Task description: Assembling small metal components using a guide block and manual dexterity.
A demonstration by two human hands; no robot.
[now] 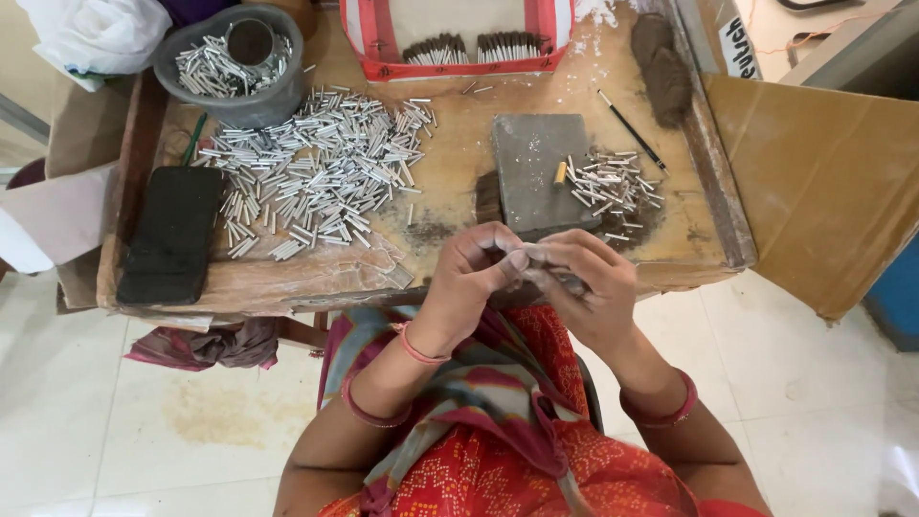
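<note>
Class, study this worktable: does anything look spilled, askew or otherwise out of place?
Yes. Silver tubes lie in a loose heap across the table beside the grey bowl that holds more, as if spilled. A few strays lie near the red tray. White powder dusts the far edge.

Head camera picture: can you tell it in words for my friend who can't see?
Two hands, left and right, pinch a small grey piece together above a wooden table. Silver tubes lie heaped on it, beside a grey slab.
</note>
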